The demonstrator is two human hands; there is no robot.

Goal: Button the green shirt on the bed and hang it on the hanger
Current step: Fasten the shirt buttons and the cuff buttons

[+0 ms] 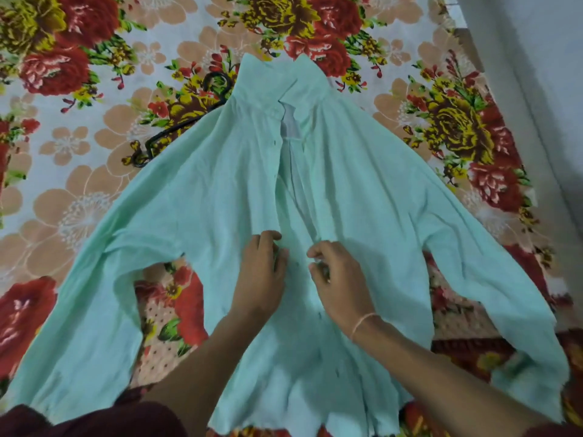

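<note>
A pale green shirt [220, 190] lies spread front-up on the bed, collar away from me and both sleeves fanned outward. Its front gapes from the collar down to my hands; the two edges meet below them. My left hand [260, 275] pinches the left front edge at mid-chest. My right hand [339, 279], with a thin band on the wrist, pinches the right front edge just opposite. A black hanger [176, 124] lies on the bedsheet, partly tucked under the shirt's left shoulder, its hook showing near the collar.
The bed is covered by a flowered sheet [94, 89] in red, yellow and peach. A grey wall [536, 58] runs along the right side. A dark red garment [79, 421] on my body fills the bottom left corner.
</note>
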